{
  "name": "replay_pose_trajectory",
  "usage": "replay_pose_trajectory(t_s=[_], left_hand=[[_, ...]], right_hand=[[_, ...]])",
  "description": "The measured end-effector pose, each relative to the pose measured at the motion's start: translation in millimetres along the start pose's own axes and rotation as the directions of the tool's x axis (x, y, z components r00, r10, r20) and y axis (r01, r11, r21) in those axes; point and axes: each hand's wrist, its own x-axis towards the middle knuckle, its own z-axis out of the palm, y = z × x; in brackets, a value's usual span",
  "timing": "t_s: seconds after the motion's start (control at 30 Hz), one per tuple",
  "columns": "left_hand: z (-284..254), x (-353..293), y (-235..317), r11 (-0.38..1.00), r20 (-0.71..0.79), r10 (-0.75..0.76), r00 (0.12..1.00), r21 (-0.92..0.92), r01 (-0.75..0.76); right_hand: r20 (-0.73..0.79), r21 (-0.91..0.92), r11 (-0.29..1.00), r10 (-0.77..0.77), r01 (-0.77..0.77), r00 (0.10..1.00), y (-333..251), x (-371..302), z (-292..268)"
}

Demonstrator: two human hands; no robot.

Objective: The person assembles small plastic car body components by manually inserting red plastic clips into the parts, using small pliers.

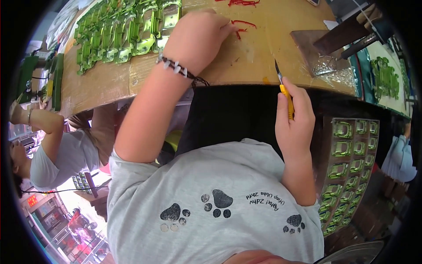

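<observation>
Tan table | left hand curled at red scraps, hold unclear | right hand closed around yellow knife

The fingertips of the left hand are mostly hidden behind its own knuckles, so whether they pinch or only touch the thin, bent red strips beside them cannot be told. The right hand covers part of the yellow plastic handle of the slim, pointed knife. The upper edge cuts off a second tangle of red strips, a small flat object with a dark face and the rows of glossy green plastic parts, partly behind the left hand. Silvery metal bits are too small to tell apart. The dark rim crops a co-worker in a grey T-shirt; a red shape below is blurred.
</observation>
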Motion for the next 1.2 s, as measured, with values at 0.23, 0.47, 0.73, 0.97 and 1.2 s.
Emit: replay_pose_trajectory(t_s=[0.23, 0.47, 0.73, 0.97, 1.2], left_hand=[[-15, 66, -6, 0.965, 0.154, -0.224, 0.962, 0.176, 0.196], [21, 74, -16, 0.939, 0.089, -0.24, 0.967, 0.273, 0.208], [25, 72, -16, 0.948, 0.01, -0.253, 0.968, 0.201, 0.245], [34, 69, -32, 0.969, -0.022, -0.177, 0.984, 0.169, 0.178], [13, 57, -16, 0.983, -0.26, 0.068, 0.963, -0.149, -0.11]], right_hand=[[-0.019, 0.048, 0.999, -0.002, 0.003, 1.0, 6, -3, 3], [-0.004, 0.068, 0.997, -0.021, 0.021, 1.0, 12, -4, 3], [-0.008, 0.079, 0.996, -0.039, 0.04, 0.999, 13, -5, 5], [-0.021, 0.079, 0.995, -0.065, 0.066, 0.998, 12, -5, 5], [-0.013, 0.096, 0.995, -0.039, 0.04, 0.999, 15, -6, 4]])
